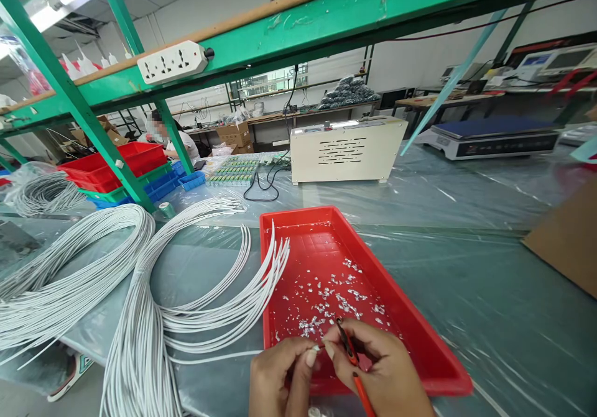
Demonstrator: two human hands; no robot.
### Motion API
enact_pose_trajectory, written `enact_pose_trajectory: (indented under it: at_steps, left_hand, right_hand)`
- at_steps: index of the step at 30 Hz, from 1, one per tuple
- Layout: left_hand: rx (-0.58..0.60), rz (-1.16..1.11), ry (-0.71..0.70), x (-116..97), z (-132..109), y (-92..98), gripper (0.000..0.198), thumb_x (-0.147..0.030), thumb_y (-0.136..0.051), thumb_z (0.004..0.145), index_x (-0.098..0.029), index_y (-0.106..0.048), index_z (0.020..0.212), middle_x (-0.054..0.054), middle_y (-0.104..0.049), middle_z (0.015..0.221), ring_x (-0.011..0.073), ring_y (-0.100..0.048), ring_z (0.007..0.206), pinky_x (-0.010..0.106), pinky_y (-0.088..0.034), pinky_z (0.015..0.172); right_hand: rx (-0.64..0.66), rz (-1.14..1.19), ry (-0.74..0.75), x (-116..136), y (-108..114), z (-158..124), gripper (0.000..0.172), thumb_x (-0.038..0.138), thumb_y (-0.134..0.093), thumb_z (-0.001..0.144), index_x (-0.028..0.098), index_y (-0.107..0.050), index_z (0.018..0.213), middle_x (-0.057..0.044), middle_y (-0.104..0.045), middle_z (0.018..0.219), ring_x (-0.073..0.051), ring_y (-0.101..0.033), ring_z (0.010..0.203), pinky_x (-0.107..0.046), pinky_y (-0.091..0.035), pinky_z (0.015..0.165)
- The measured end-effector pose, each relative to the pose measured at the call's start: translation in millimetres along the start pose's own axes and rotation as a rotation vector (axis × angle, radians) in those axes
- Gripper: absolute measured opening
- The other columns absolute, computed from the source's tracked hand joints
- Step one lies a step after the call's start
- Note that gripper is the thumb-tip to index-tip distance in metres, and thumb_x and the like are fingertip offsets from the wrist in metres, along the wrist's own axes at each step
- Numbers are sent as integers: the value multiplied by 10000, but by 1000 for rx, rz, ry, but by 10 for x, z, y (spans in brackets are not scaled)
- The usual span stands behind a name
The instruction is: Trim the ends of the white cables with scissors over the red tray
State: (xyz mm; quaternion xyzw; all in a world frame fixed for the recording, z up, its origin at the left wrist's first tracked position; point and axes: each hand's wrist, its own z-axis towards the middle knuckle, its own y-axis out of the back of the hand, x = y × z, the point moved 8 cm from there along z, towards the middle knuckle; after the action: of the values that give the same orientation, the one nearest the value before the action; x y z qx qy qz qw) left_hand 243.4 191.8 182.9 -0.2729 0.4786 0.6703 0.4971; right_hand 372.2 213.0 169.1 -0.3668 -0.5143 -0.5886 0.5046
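Table: big one, plastic sheet over it (457, 212), runs right across the view.
Frame: green metal (289, 35), spans the top, with a slanted post at left.
Co-worker: someone in a white top (184, 146) sitting way at the back, left side.
Cables: a fat white bundle (144, 317) left of the tray, loose ends curving over to the tray's left rim. Another coil (109, 243) sits just beside it, further left.
Tray: red, shallow (396, 286), right in front of the person, long side running away from them.
Beige box: slotted front (347, 153), stands behind the tray.
Scale: blue top (494, 134), back right, well apart from the tray.
Bins: stacked at back left, red one (116, 165) on top.
Power strip: white (172, 63), stuck on the frame.
Right hand: over the near end of the tray (385, 367), curled around an orange-handled tool (347, 342), thumb and finger close together beside the left fingertips.
Left hand: next to it (282, 376), thumb and finger pinching a cable end (317, 348). It's tiny here, so I can't really tell whether the right fingers touch it too.
Scraps: little shiny bits (352, 308) scattered over the tray floor.
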Motion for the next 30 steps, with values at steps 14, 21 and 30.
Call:
enact_pose_trajectory:
  at_steps: [14, 21, 30]
  left_hand:
    - [-70, 28, -12, -28, -1, 85, 149, -183, -546, 816, -198, -694, 830, 14, -710, 671, 116, -644, 583, 160, -455, 556]
    - [-104, 61, -167, -137, -4, 87, 176, -84, -578, 776, -193, -693, 855, 27, -732, 741, 128, -672, 645, 175, -484, 615]
    - [-128, 108, -254, -165, -29, 79, 191, -58, -584, 759, -198, -671, 856, 29, -729, 740, 135, -672, 635, 192, -493, 599]
  right_hand:
    - [-57, -647, 243, 27, 249, 116, 67, 232, -497, 811, 216, -540, 763, 2, -613, 699, -166, -588, 597, -243, -398, 520]
    - [-90, -609, 245, 94, 286, 92, 221, 279, -517, 835, 213, -453, 633, 41, -508, 565, -131, -497, 490, -228, -344, 473]
    - [-63, -311, 267, 279, 302, 66, 113, 236, -516, 840, 195, -593, 767, -4, -585, 671, -168, -599, 656, -215, -472, 610]
